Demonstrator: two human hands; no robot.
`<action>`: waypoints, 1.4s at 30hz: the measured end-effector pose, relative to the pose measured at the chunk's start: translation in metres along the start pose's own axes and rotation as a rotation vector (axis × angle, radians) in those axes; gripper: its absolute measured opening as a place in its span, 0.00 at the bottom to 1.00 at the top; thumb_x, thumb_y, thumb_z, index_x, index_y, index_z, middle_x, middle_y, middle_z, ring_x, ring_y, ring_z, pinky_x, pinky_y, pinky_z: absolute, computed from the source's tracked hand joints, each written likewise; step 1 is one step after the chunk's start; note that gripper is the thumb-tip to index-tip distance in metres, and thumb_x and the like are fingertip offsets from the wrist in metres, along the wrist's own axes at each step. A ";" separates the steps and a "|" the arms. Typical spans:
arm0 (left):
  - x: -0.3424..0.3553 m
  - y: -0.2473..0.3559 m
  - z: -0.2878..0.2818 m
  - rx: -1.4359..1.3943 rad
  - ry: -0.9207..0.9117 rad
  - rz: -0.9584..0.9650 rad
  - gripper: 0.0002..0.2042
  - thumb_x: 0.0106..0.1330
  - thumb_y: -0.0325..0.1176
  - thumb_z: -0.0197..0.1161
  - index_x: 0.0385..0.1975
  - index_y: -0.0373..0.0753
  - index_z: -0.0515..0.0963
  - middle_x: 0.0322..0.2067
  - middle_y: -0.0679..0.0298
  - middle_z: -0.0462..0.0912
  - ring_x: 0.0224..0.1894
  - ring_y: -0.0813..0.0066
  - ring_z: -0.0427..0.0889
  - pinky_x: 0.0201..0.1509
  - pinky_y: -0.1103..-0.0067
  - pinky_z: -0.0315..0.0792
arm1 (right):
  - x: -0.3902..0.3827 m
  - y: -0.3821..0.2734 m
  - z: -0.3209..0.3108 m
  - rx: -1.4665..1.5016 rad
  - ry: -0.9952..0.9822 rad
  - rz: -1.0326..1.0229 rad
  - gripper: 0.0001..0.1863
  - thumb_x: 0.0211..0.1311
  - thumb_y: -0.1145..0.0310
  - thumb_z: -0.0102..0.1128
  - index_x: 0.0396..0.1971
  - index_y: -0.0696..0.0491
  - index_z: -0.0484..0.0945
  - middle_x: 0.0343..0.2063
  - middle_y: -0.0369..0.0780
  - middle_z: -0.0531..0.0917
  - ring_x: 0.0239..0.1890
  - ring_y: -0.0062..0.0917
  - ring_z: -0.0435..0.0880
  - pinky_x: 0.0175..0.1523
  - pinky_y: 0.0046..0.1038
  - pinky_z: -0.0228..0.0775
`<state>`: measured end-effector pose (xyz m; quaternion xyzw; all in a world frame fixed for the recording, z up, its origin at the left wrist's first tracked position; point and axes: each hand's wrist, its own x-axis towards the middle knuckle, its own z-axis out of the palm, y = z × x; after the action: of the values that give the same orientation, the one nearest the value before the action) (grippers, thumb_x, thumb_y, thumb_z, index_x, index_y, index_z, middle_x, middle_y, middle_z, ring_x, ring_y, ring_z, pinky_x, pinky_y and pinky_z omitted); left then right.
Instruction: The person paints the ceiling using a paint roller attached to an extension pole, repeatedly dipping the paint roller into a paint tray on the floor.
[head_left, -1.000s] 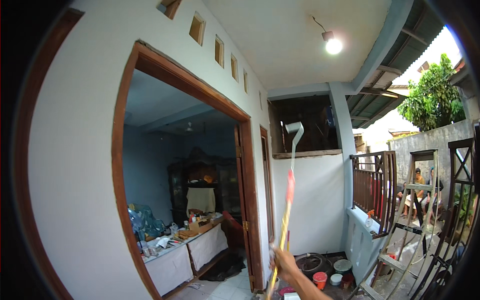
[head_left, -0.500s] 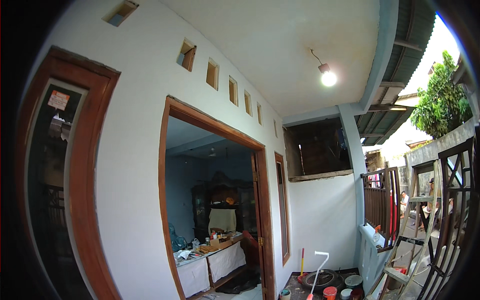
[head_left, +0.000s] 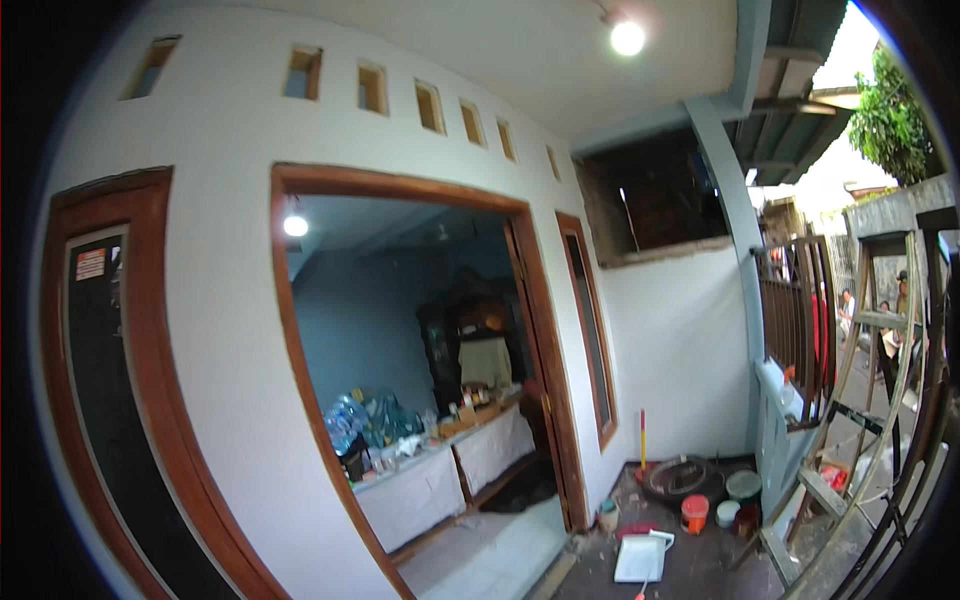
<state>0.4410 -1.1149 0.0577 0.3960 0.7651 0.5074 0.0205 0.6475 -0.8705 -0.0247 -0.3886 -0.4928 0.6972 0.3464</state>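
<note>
Neither my left hand nor my right hand shows in the head view. At the lower edge is a paint roller (head_left: 660,537) with a white frame; the reddish end of its handle runs out of the picture, so what holds it, if anything, is hidden. Behind the roller, in the same line of sight, a white paint tray (head_left: 636,560) lies on the dark floor. I cannot tell whether the roller touches the tray. Farther back are a red paint bucket (head_left: 695,516), a small pale tub (head_left: 727,514) and a lidded can (head_left: 743,487).
An open wooden doorway (head_left: 400,181) leads to a room with a cluttered table (head_left: 410,500). On the right stand a stepladder (head_left: 822,492) and a dark metal fence (head_left: 797,310). A tyre (head_left: 682,480) lies by the back wall, near a red-and-yellow stick (head_left: 643,440). People sit outside.
My view has tilted down, bringing more floor and the white tray into sight. The roller now appears lower, nearer the bottom edge, with its handle mostly cut off.
</note>
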 end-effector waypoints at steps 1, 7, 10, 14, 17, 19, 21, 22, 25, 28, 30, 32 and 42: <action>-0.020 -0.006 0.004 0.040 -0.019 -0.037 0.25 0.64 0.34 0.68 0.62 0.44 0.74 0.29 0.57 0.84 0.27 0.65 0.83 0.28 0.67 0.75 | 0.002 0.022 -0.011 -0.021 0.001 0.026 0.12 0.66 0.58 0.61 0.32 0.51 0.77 0.21 0.38 0.77 0.19 0.27 0.75 0.22 0.34 0.67; -0.137 -0.015 0.020 0.308 -0.216 -0.300 0.24 0.64 0.35 0.68 0.61 0.44 0.75 0.29 0.56 0.84 0.28 0.63 0.83 0.29 0.66 0.76 | -0.021 0.134 -0.088 -0.142 0.018 0.268 0.13 0.66 0.58 0.61 0.32 0.52 0.77 0.22 0.39 0.77 0.20 0.29 0.76 0.23 0.36 0.67; -0.249 0.000 -0.017 0.460 -0.412 -0.512 0.24 0.63 0.35 0.68 0.61 0.45 0.75 0.30 0.56 0.84 0.29 0.62 0.84 0.30 0.65 0.76 | -0.114 0.258 -0.133 -0.222 0.031 0.514 0.13 0.66 0.57 0.60 0.32 0.52 0.77 0.22 0.40 0.78 0.21 0.29 0.77 0.23 0.36 0.68; -0.359 0.044 -0.062 0.619 -0.640 -0.723 0.24 0.63 0.36 0.69 0.60 0.45 0.76 0.30 0.55 0.84 0.29 0.61 0.84 0.31 0.65 0.76 | -0.085 0.275 -0.138 0.211 0.347 0.697 0.09 0.65 0.72 0.56 0.41 0.61 0.71 0.24 0.45 0.76 0.21 0.31 0.79 0.19 0.37 0.70; -0.384 0.058 -0.076 0.705 -0.697 -0.808 0.24 0.63 0.36 0.69 0.60 0.45 0.76 0.30 0.55 0.84 0.30 0.61 0.84 0.31 0.64 0.76 | -0.090 0.262 -0.126 0.055 0.356 0.810 0.11 0.72 0.67 0.55 0.33 0.59 0.76 0.22 0.42 0.78 0.18 0.31 0.77 0.22 0.36 0.72; -0.394 0.059 -0.083 0.756 -0.716 -0.833 0.23 0.63 0.36 0.69 0.59 0.45 0.76 0.30 0.54 0.85 0.30 0.60 0.84 0.32 0.64 0.77 | -0.095 0.260 -0.123 0.009 0.208 0.810 0.11 0.70 0.69 0.55 0.39 0.63 0.73 0.21 0.43 0.79 0.16 0.31 0.79 0.18 0.34 0.67; -0.393 0.053 -0.085 0.802 -0.727 -0.834 0.23 0.62 0.37 0.69 0.59 0.45 0.76 0.30 0.54 0.85 0.30 0.60 0.85 0.32 0.63 0.77 | -0.097 0.260 -0.113 -0.007 0.245 0.836 0.11 0.71 0.67 0.56 0.37 0.61 0.74 0.20 0.41 0.79 0.17 0.29 0.79 0.19 0.34 0.69; -0.397 0.053 -0.083 0.822 -0.734 -0.839 0.23 0.62 0.37 0.69 0.59 0.45 0.77 0.30 0.54 0.85 0.31 0.59 0.85 0.32 0.63 0.77 | -0.100 0.261 -0.112 -0.027 0.281 0.862 0.11 0.73 0.65 0.56 0.35 0.58 0.76 0.19 0.40 0.79 0.18 0.28 0.78 0.21 0.33 0.71; -0.405 0.054 -0.078 0.889 -0.758 -0.858 0.23 0.62 0.37 0.69 0.58 0.46 0.77 0.30 0.54 0.85 0.31 0.59 0.85 0.33 0.62 0.77 | -0.082 0.260 -0.109 -0.010 0.194 0.805 0.11 0.72 0.64 0.57 0.34 0.58 0.76 0.19 0.39 0.78 0.18 0.28 0.78 0.22 0.33 0.72; -0.392 0.057 -0.073 0.973 -0.789 -0.863 0.23 0.62 0.37 0.69 0.58 0.46 0.77 0.31 0.53 0.85 0.31 0.58 0.85 0.34 0.62 0.77 | -0.049 0.256 -0.107 0.147 0.257 0.792 0.12 0.72 0.62 0.57 0.43 0.55 0.72 0.25 0.42 0.80 0.20 0.29 0.80 0.23 0.33 0.74; -0.376 0.057 -0.071 1.035 -0.821 -0.856 0.23 0.62 0.38 0.69 0.58 0.46 0.78 0.31 0.53 0.85 0.32 0.57 0.85 0.34 0.61 0.77 | -0.030 0.257 -0.112 0.207 0.288 0.785 0.14 0.73 0.62 0.57 0.47 0.55 0.70 0.28 0.43 0.80 0.20 0.30 0.80 0.23 0.33 0.74; -0.342 0.074 -0.040 1.066 -0.823 -0.872 0.23 0.62 0.38 0.70 0.58 0.46 0.78 0.31 0.53 0.85 0.32 0.57 0.85 0.34 0.61 0.78 | 0.004 0.251 -0.118 0.147 0.231 0.771 0.15 0.73 0.61 0.57 0.50 0.53 0.67 0.30 0.44 0.80 0.22 0.31 0.82 0.23 0.34 0.76; -0.188 0.154 0.113 0.670 -0.758 -0.867 0.25 0.67 0.55 0.61 0.48 0.37 0.80 0.33 0.45 0.85 0.38 0.41 0.83 0.42 0.53 0.74 | 0.150 0.199 -0.185 -0.070 0.228 0.750 0.17 0.72 0.63 0.56 0.46 0.61 0.68 0.25 0.46 0.79 0.18 0.34 0.82 0.19 0.37 0.76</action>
<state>0.7093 -1.1203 0.0557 0.1885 0.9112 0.0136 0.3661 0.7221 -0.7183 -0.2845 -0.6282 -0.2985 0.7105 0.1066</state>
